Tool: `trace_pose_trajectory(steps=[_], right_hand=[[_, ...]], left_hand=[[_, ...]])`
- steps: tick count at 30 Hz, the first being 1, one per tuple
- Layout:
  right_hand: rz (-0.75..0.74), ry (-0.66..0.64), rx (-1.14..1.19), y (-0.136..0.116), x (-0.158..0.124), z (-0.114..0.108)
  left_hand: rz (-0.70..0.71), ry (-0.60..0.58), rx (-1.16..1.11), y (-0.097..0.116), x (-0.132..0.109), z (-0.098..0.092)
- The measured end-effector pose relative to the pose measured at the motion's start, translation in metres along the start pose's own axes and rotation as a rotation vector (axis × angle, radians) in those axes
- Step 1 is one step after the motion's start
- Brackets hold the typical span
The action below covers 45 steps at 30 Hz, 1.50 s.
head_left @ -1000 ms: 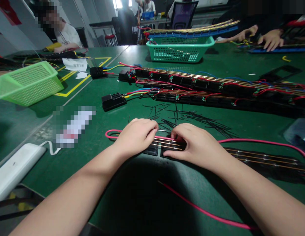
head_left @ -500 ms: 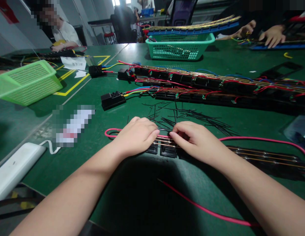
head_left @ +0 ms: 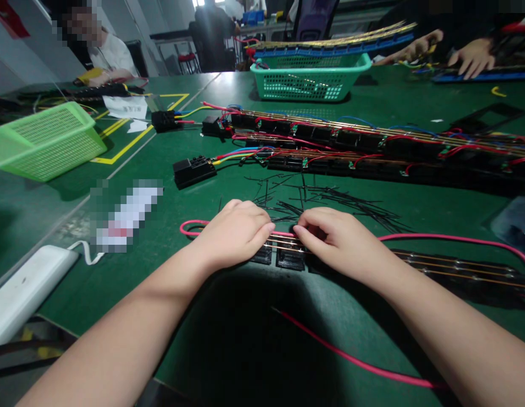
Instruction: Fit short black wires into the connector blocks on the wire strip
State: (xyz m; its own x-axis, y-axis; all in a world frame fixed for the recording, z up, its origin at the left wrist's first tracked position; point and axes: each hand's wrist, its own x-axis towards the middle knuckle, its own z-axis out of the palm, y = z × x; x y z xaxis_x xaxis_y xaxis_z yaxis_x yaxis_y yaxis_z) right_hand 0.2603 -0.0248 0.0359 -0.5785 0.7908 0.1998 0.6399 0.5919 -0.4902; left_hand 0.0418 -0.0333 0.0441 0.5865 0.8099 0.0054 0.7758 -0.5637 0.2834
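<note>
A black segmented strip with thin copper rods (head_left: 461, 271) lies on the green table in front of me. Along its far side runs a red wire (head_left: 448, 237), bent back in a loop at the left end. My left hand (head_left: 239, 233) is curled over the strip and the wire, thumb and fingers closed on the wire. Close to its right, my right hand (head_left: 336, 234) is closed too, thumb and fingertips pinching at the red wire; its inner fingers are partly hidden. Just beyond the hands, several thin black cable ties (head_left: 364, 206) lie scattered.
Finished-looking black strips with wires (head_left: 351, 138) lie across the table behind. A black connector box (head_left: 194, 171), light green basket (head_left: 54, 141), teal basket (head_left: 308, 82) and white power strip (head_left: 33, 288) stand around. A co-worker's hand (head_left: 474, 56) rests at the far right.
Both my hands keep their places and grip, with barely any shift. At the far right the co-worker's hands have moved slightly.
</note>
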Motion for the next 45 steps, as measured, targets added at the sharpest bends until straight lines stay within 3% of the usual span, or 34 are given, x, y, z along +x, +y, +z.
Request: trace_pose_trajectory(steps=[16,24,36,45], right_hand=[[0.007,0.001,0.0,-0.0018,0.0002,-0.0004],[0.013,0.002,0.004,-0.0023,0.0011,-0.001],[0.017,0.0,0.005,-0.0028,0.0009,-0.0009],[0.089,0.028,0.058,-0.0051,0.0001,-0.0025]], left_hand=[[0.043,0.003,-0.025,-0.0014,-0.0008,-0.0023],[0.018,0.001,0.108,-0.0012,-0.0002,0.0],[0.044,0.002,0.044,0.001,-0.0006,-0.0024],[0.029,0.001,0.063,0.0015,-0.0012,-0.0012]])
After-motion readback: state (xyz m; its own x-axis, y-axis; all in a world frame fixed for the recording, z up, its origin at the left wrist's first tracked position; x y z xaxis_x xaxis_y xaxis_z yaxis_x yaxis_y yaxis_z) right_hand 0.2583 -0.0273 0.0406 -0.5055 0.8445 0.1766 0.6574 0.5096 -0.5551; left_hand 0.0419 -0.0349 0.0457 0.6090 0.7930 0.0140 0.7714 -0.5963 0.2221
